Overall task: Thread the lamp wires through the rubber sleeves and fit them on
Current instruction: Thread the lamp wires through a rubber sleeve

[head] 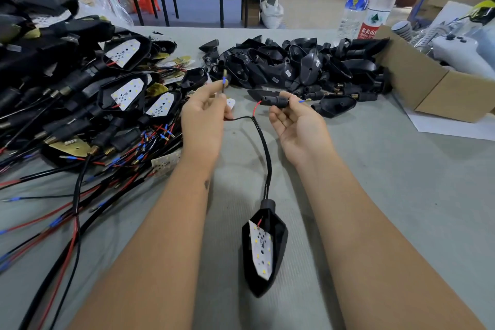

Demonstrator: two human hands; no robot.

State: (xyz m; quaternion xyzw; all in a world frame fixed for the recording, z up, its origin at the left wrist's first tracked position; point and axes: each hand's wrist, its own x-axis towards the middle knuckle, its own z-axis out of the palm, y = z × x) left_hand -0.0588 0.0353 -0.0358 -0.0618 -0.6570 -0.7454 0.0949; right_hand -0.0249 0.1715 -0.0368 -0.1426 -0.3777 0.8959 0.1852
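Nearest the camera, between the two forearms, the lamp [263, 249] lies face up on the grey table [375, 169], its white LED board showing; resting there leaves both hands free for the wiring. Its black cable [265, 147] runs up from the stem to a fork just between the hands. The red wire [256, 108] branches right into the rubber sleeve [274, 101], which the right hand [297, 128] pinches between thumb and fingertips, palm turned up; the wire's blue-tipped end [304, 101] pokes out past the fingers, so this wire looks already threaded. The left hand [205, 120] pinches the black wire [241, 118] and holds its blue-and-brass terminal [224, 80] upright, probably to keep it out of the way, or ready for its own sleeve. Beyond the right hand lies a heap of bare black housings [294, 64], with a cardboard box [428, 88] and two water bottles [369, 0] further right. Left of the left hand sprawls a pile of wired lamps [93, 88], presumably waiting or finished; I cannot tell which
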